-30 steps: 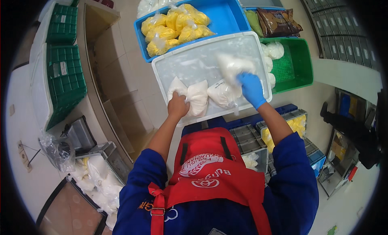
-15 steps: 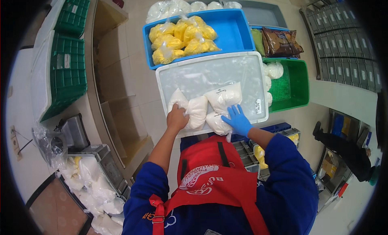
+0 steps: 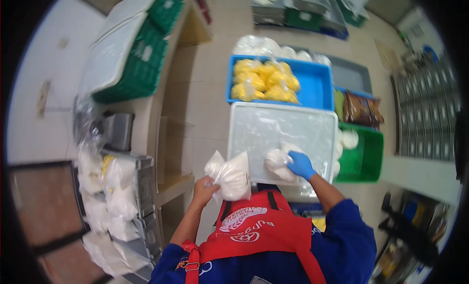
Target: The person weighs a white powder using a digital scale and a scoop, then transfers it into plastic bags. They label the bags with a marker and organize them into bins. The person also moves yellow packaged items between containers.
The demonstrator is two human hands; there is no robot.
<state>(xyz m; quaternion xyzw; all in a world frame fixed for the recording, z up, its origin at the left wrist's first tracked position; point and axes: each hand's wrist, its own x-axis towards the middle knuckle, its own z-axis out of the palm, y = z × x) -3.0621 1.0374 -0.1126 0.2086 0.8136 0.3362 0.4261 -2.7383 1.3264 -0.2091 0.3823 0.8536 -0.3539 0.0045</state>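
Observation:
My bare left hand [image 3: 205, 188] is closed on the narrow middle of a clear plastic bag of white contents [image 3: 235, 176], held off the left front corner of the white lid [image 3: 249, 122]. The bag bulges in two lobes. My right hand [image 3: 301, 165], in a blue glove, closes over a second white-filled bag [image 3: 277, 162] on the front right part of the lid. Its fingertips are partly hidden against the plastic.
Beyond the lid a blue crate [image 3: 312, 86] holds several yellow-filled bags [image 3: 251, 78]. A green crate [image 3: 366, 157] and a brown packet [image 3: 361, 109] are on the right. More white bags [image 3: 119, 206] are piled at lower left, beside a counter [image 3: 146, 132].
My left hand has lifted its two-lobed bag off the lid and drawn it left and toward me. My right hand stays at the other bag. The whole view has shifted.

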